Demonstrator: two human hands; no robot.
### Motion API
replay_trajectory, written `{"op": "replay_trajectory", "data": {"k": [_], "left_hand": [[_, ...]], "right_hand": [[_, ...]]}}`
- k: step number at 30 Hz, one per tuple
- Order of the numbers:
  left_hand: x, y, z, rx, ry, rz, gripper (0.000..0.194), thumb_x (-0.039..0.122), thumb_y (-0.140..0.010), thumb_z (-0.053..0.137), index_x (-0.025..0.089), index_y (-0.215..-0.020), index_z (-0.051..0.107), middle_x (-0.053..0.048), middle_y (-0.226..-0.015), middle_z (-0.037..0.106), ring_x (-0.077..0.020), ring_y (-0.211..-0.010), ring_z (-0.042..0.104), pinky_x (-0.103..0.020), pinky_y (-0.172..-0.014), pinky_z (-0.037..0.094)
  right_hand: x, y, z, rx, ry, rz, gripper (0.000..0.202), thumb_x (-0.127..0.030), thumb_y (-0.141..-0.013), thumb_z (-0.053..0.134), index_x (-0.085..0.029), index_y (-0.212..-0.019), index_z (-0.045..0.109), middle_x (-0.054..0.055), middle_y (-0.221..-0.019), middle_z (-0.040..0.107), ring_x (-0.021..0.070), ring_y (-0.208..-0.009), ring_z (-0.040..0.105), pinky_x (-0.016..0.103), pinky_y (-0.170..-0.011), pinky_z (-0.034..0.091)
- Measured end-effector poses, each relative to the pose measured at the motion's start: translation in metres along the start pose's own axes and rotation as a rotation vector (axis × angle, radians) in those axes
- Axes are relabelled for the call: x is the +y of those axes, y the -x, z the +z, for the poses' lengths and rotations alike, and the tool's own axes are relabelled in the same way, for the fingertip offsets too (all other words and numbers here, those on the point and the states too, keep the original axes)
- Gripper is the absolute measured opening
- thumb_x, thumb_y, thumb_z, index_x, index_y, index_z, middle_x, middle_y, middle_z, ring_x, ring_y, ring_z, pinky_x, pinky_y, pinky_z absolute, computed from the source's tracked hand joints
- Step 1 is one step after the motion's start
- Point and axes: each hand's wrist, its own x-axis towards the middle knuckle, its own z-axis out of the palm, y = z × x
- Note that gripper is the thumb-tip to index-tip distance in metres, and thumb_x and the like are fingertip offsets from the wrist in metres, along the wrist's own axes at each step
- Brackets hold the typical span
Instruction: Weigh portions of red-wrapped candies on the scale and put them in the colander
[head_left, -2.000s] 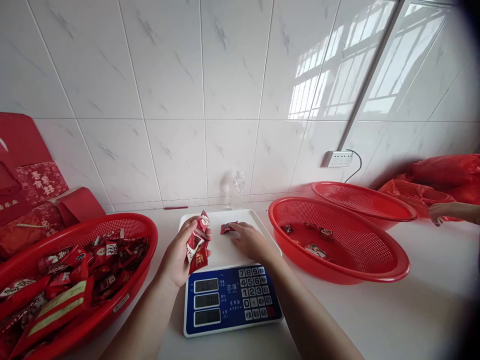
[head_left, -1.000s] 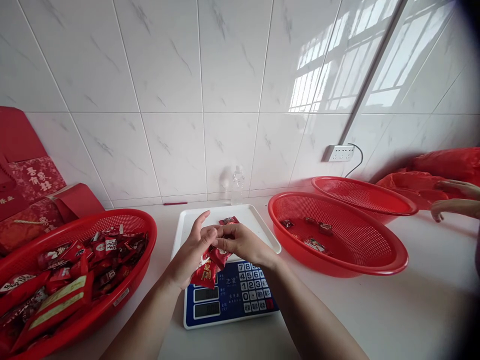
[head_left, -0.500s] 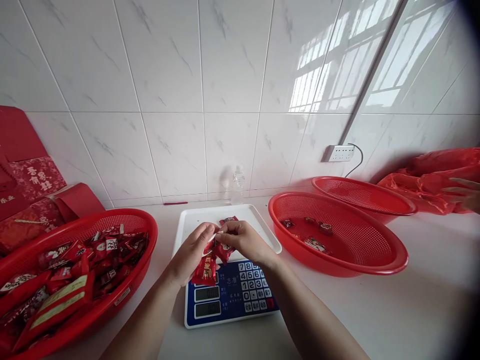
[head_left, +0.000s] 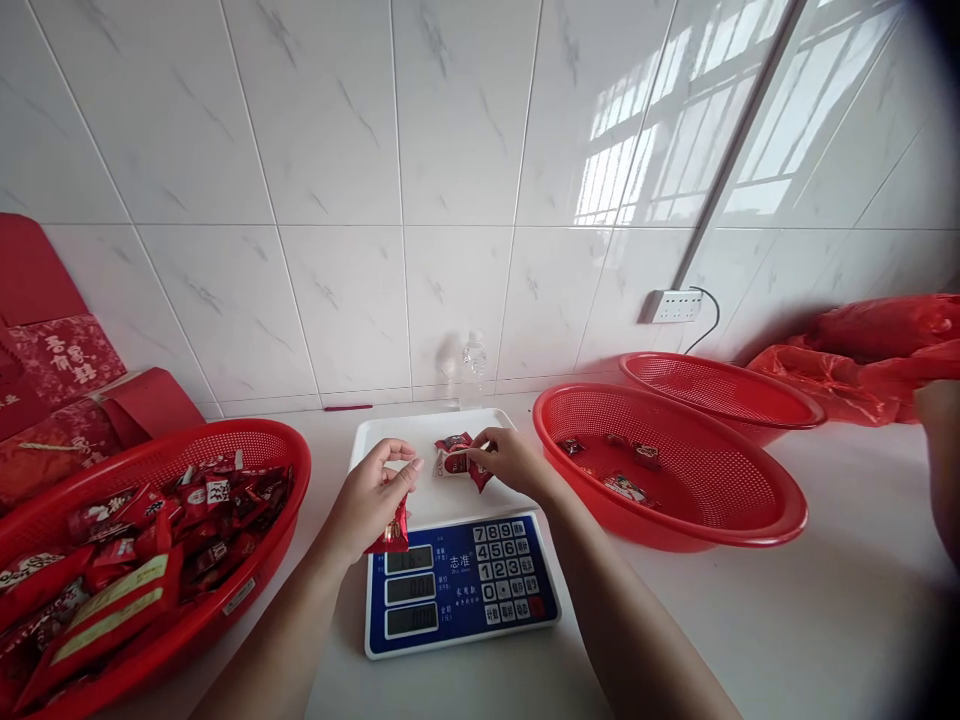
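Observation:
A white and blue scale (head_left: 463, 590) stands in the middle, its white tray (head_left: 409, 495) at the back. My left hand (head_left: 379, 495) is over the tray's left side, its fingers curled round a red packet (head_left: 391, 532) that hangs below the palm. Over the right part of the tray, my right hand (head_left: 506, 460) has its fingertips closed on a small red packet (head_left: 481, 475). Beside those fingertips, another red packet (head_left: 452, 442) lies on the tray. The scale's displays and keys are uncovered.
At the left, a red basket (head_left: 281, 440) holds several packets. Two red baskets (head_left: 765, 510) (head_left: 795, 408) stand at the right, the nearer with a few packets. Behind are a clear bottle (head_left: 473, 370) and a socket strip (head_left: 675, 306). Part of another person's arm (head_left: 943, 470) shows far right.
My hands have moved apart: the left went slightly left with a red packet, the right moved right over the tray with another. The person's arm at the far right has come lower.

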Motion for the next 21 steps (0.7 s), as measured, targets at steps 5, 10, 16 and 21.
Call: {"op": "replay_trajectory", "data": {"k": [5,10,16,21], "left_hand": [[0.004,-0.001,-0.002,0.041,0.155,-0.016,0.036,0.051,-0.074,0.064,0.021,-0.092,0.057,-0.006,-0.103,0.054,-0.0167,-0.079,0.059,-0.025,-0.05,0.054],[0.007,0.0,-0.002,0.105,0.355,-0.02,0.034,0.047,-0.071,0.069,0.02,-0.088,0.057,-0.004,-0.101,0.056,-0.0149,-0.078,0.057,-0.023,-0.052,0.053],[0.008,0.0,-0.002,0.123,0.405,-0.005,0.033,0.043,-0.071,0.071,0.019,-0.089,0.057,-0.005,-0.098,0.059,-0.0154,-0.078,0.058,-0.022,-0.051,0.052],[0.009,0.0,-0.003,0.134,0.425,-0.008,0.033,0.043,-0.071,0.071,0.02,-0.09,0.057,-0.004,-0.098,0.06,-0.0163,-0.081,0.058,-0.024,-0.054,0.053]], "right_hand": [[0.003,-0.001,-0.004,0.114,-0.005,-0.031,0.009,-0.028,-0.08,0.056,-0.02,-0.084,0.057,0.0,-0.065,0.06,0.0142,-0.06,0.056,0.024,-0.053,0.038],[-0.004,-0.001,0.013,0.038,-0.153,-0.063,0.013,-0.029,-0.084,0.052,-0.018,-0.086,0.058,0.0,-0.064,0.061,0.0124,-0.055,0.058,0.024,-0.05,0.046],[-0.015,0.008,0.035,-0.058,-0.123,-0.17,0.03,-0.02,-0.082,0.056,-0.016,-0.112,0.061,0.011,-0.105,0.066,0.0178,-0.084,0.063,0.036,-0.08,0.051],[-0.02,0.016,0.033,-0.056,0.278,-0.383,0.021,-0.015,-0.086,0.052,-0.018,-0.099,0.069,0.01,-0.109,0.067,0.0235,-0.107,0.056,0.04,-0.095,0.042]]}}
